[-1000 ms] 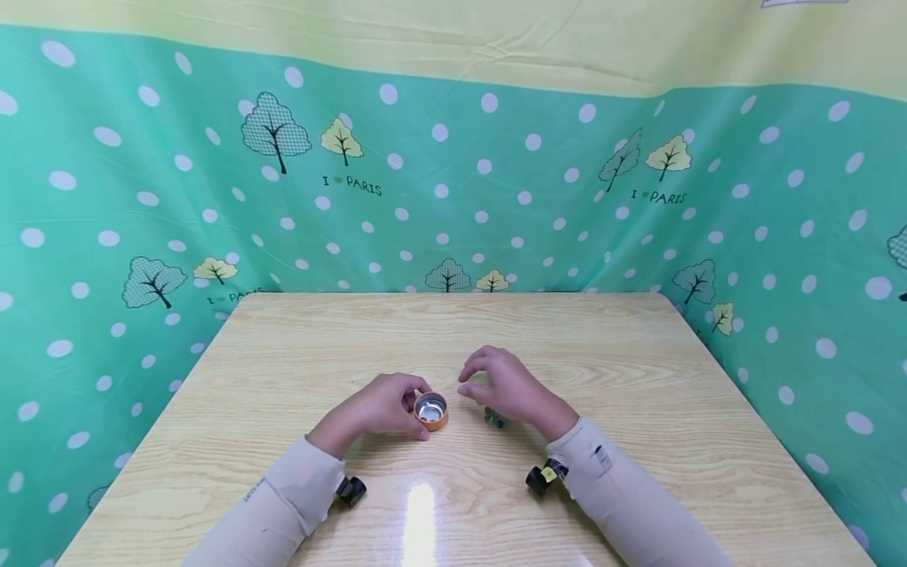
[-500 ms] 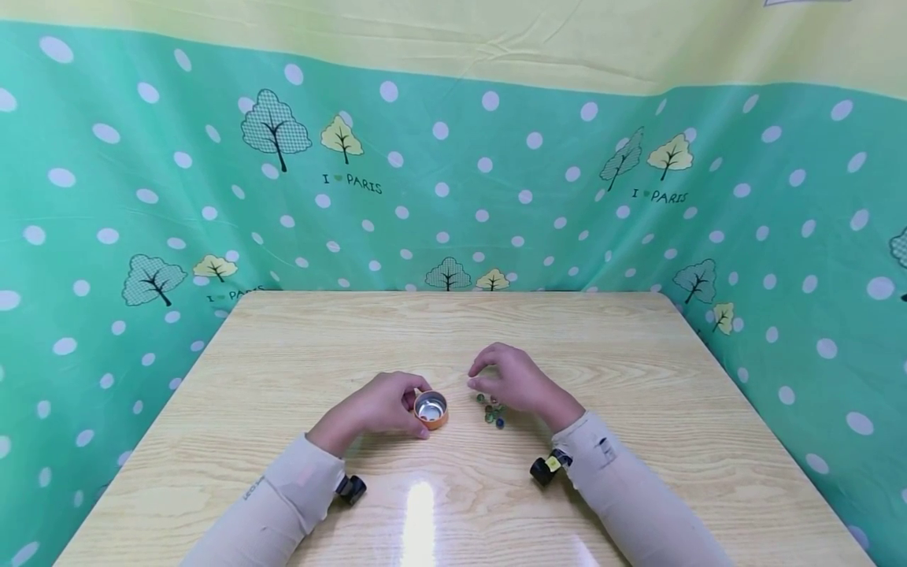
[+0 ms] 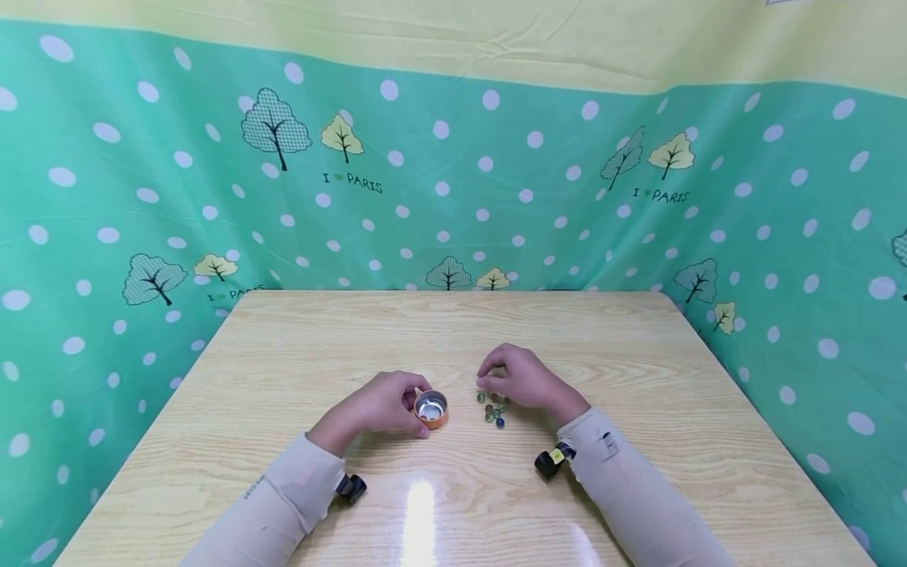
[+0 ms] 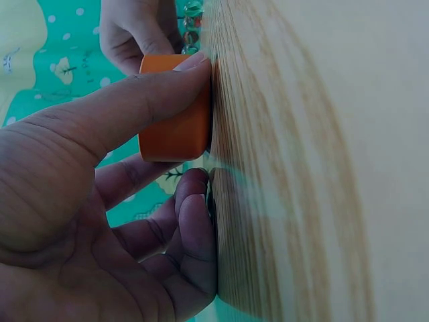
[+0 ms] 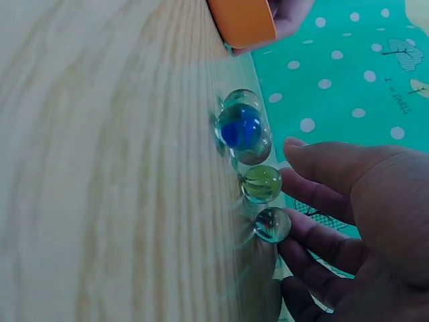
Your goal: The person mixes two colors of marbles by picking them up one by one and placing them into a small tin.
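In the head view my left hand grips a small round orange tin, open at the top with a silvery inside, standing on the table. Thumb and fingers lie on opposite sides of its wall. A small reddish spot shows at the bottom inside. Several glass marbles lie in a loose cluster right of the tin, among them a blue marble and a yellow-green marble. My right hand hovers over the cluster's far side, thumb and fingers apart, fingertips right by the marbles and nothing held between them.
The wooden table reaches back to a green dotted curtain with printed trees. A wrist camera is strapped to the left wrist, another wrist camera to the right. Light glares off the table's front.
My right hand has drawn away from the tin to the right, uncovering more of the marbles. My left hand and the tin stay in place.
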Motion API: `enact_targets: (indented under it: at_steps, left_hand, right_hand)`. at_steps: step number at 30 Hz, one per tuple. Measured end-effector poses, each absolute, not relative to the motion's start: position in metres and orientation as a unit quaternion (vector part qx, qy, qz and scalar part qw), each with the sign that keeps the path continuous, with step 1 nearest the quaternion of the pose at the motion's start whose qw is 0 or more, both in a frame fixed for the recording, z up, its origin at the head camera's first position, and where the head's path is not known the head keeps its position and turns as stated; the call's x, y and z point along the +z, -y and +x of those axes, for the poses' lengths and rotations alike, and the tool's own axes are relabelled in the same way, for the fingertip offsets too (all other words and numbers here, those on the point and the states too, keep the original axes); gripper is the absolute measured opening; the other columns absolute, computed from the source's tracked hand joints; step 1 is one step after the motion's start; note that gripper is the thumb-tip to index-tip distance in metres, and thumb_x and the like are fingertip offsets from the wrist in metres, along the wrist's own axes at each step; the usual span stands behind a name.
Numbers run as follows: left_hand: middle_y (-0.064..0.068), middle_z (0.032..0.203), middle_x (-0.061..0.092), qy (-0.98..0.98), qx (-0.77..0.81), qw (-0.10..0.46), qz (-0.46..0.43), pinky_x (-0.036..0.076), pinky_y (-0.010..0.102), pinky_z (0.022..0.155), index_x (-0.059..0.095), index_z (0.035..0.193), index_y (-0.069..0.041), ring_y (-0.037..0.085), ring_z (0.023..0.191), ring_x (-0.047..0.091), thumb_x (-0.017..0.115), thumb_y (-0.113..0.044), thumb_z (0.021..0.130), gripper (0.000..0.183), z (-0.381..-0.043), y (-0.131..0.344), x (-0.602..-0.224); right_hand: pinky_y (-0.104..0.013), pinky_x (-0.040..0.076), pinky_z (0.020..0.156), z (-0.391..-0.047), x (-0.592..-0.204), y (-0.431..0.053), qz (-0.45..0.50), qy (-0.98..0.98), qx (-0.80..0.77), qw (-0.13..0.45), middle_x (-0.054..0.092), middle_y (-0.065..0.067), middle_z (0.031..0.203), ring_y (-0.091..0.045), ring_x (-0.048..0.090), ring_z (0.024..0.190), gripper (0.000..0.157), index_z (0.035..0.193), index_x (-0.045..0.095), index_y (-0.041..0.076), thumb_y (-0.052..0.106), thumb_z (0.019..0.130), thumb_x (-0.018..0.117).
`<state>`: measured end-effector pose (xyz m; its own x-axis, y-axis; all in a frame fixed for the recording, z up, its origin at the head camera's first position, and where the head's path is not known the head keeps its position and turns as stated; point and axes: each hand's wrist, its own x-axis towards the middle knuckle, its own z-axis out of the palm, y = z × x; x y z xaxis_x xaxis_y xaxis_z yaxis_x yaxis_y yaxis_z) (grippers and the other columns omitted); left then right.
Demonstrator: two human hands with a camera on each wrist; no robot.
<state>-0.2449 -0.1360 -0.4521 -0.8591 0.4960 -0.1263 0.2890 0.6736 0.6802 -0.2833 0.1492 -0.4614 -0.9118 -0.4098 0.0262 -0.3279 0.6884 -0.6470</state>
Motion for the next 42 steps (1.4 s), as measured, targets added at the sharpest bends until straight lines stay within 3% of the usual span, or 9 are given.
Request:
enact_targets:
  at_steps: [12, 21, 33, 42]
  left_hand:
    - [0.006, 0.087, 0.062, -0.902, 0.340, 0.153, 0.215, 0.041, 0.035, 0.068, 0.071, 0.108, -0.018, 0.019, 0.078, 0.053, 0.099, -0.024, 0.066, 0.051, -0.244, 0.136, -0.452]
    - [0.005, 0.085, 0.063, -0.902, 0.341, 0.153, 0.219, 0.041, 0.034, 0.066, 0.072, 0.108, -0.019, 0.018, 0.074, 0.052, 0.099, -0.025, 0.067, 0.050, -0.245, 0.136, -0.452]
    - [0.004, 0.085, 0.062, -0.901, 0.341, 0.154, 0.219, 0.042, 0.034, 0.067, 0.071, 0.109, -0.019, 0.018, 0.075, 0.053, 0.099, -0.025, 0.068, 0.050, -0.245, 0.136, -0.453]
    - [0.004, 0.085, 0.061, -0.902, 0.341, 0.156, 0.215, 0.041, 0.034, 0.067, 0.071, 0.110, -0.018, 0.018, 0.076, 0.053, 0.099, -0.024, 0.068, 0.051, -0.244, 0.136, -0.452]
  right_hand:
    - [-0.044, 0.046, 0.106, -0.282, -0.462, -0.150, -0.209, -0.926, -0.305, 0.078, 0.059, 0.003, 0.120, -0.020, 0.057, 0.115, 0.013, 0.082, 0.074, 0.030, 0.037, 0.087, 0.084]
    - [-0.044, 0.047, 0.104, -0.274, -0.457, -0.143, -0.201, -0.940, -0.262, 0.087, 0.056, -0.002, 0.128, -0.024, 0.054, 0.118, 0.021, 0.083, 0.070, 0.027, 0.040, 0.083, 0.087]
    - [-0.041, 0.048, 0.099, -0.268, -0.453, -0.137, -0.212, -0.947, -0.232, 0.069, 0.057, -0.005, 0.127, -0.024, 0.055, 0.115, 0.023, 0.079, 0.068, 0.024, 0.035, 0.084, 0.088]
    - [-0.044, 0.047, 0.105, -0.266, -0.451, -0.135, -0.212, -0.948, -0.229, 0.063, 0.058, -0.007, 0.129, -0.026, 0.055, 0.121, 0.025, 0.071, 0.068, 0.025, 0.032, 0.084, 0.088]
